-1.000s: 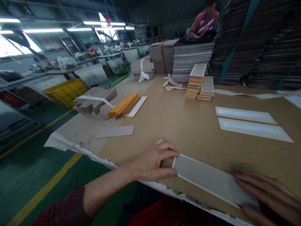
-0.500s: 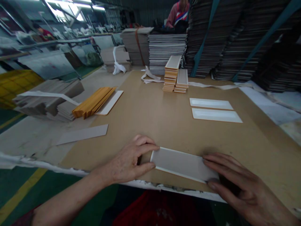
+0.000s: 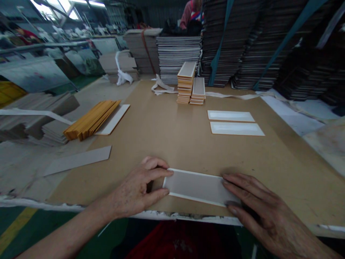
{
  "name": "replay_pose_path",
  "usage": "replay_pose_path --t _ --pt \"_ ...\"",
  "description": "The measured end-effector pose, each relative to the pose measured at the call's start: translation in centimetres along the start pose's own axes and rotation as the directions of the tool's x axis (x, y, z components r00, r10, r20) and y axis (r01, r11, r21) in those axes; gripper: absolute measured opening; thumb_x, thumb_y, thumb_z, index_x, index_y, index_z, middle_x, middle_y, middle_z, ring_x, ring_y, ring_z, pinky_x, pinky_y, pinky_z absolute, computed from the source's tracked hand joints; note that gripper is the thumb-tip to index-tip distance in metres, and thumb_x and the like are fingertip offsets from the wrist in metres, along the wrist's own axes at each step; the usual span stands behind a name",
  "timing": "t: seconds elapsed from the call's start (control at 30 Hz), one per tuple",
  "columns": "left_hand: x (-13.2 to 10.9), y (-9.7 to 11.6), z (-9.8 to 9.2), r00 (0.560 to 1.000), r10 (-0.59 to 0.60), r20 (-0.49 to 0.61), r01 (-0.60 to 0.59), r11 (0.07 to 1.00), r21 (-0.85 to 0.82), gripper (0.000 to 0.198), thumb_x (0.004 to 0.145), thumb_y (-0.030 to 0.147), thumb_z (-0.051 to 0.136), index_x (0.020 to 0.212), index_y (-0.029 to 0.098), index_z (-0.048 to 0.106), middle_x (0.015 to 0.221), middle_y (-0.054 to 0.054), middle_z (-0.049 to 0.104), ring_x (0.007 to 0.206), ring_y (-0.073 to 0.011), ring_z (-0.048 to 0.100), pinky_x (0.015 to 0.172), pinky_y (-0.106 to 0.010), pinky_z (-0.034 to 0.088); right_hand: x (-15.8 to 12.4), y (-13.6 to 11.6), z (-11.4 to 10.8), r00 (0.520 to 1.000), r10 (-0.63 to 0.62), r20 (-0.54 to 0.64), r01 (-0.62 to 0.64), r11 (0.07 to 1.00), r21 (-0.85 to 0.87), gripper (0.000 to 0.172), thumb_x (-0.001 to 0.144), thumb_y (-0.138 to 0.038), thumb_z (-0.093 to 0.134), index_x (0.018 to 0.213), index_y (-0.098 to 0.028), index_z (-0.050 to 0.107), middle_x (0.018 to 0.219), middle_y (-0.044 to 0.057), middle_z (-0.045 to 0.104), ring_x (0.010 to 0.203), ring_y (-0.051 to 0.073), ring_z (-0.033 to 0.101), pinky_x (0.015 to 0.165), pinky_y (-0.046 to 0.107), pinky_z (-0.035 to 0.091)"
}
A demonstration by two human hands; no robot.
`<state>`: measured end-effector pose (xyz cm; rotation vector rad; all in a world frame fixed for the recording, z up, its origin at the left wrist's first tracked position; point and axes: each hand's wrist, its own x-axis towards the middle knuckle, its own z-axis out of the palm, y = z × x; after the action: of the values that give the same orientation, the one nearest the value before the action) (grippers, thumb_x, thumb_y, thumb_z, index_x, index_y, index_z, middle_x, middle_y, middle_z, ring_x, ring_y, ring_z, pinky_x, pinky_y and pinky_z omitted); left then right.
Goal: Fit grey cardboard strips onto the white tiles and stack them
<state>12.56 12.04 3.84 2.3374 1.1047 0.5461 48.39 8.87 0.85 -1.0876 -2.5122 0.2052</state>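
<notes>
A grey cardboard strip [image 3: 198, 187] with narrow white edges lies flat near the front edge of the table. My left hand [image 3: 140, 187] holds its left end, the index finger on the far corner and the thumb on the near corner. At the other end, my right hand [image 3: 258, 205] rests its fingers over the strip, with the thumb at the near edge; that end is partly hidden under the fingers. Beyond the strip, to the right, two white glossy strips [image 3: 230, 116] with orange edges lie side by side.
At the left are a fanned pile of orange sheets [image 3: 91, 118], a white strip [image 3: 114, 120], a loose grey strip [image 3: 78, 160] and grey board stacks [image 3: 54, 111]. Small strip stacks [image 3: 185, 84] stand at the back before tall dark stacks [image 3: 242, 46]. A person [image 3: 192, 18] is behind.
The whole view has shifted, so the table things appear further left. Both hands keep the same hold on the grey strip, which has barely moved on the table.
</notes>
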Motion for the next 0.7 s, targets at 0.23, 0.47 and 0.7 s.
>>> replay_pose_path --t 0.23,0.47,0.7 --pt "0.02 -0.07 -0.01 1.0 0.003 -0.013 -0.003 1.0 0.011 0.03 0.091 0.029 0.065 0.12 0.026 0.061 0.12 -0.006 0.056 0.112 -0.0227 0.052 0.094 -0.042 0.047 0.13 -0.11 -0.1 1.0 -0.008 0.01 0.008 1.0 -0.004 0.043 0.102 -0.03 0.049 0.144 -0.02 0.048 0.147 0.007 0.049 0.135 0.028 0.044 0.104 0.054 0.051" --pt "-0.11 -0.19 0.14 1.0 -0.014 -0.004 0.014 1.0 0.01 0.03 0.09 0.028 0.065 0.12 0.026 0.062 0.12 -0.007 0.057 0.113 -0.0246 0.052 0.095 -0.045 0.047 0.48 -0.4 -0.42 1.0 0.011 0.012 -0.011 1.0 -0.015 0.042 0.102 -0.029 0.049 0.142 -0.02 0.052 0.146 0.007 0.049 0.134 0.029 0.045 0.105 0.051 0.051" --pt "-0.06 -0.22 0.18 1.0 0.006 -0.017 -0.005 1.0 0.02 0.032 0.09 0.026 0.065 0.122 0.027 0.06 0.121 -0.006 0.056 0.114 -0.0232 0.052 0.095 -0.043 0.047 0.05 -0.69 -0.07 0.998 -0.06 -0.021 0.058 0.994 -0.095 0.041 0.099 -0.023 0.049 0.139 -0.013 0.054 0.146 0.012 0.049 0.133 0.03 0.046 0.103 0.049 0.053"
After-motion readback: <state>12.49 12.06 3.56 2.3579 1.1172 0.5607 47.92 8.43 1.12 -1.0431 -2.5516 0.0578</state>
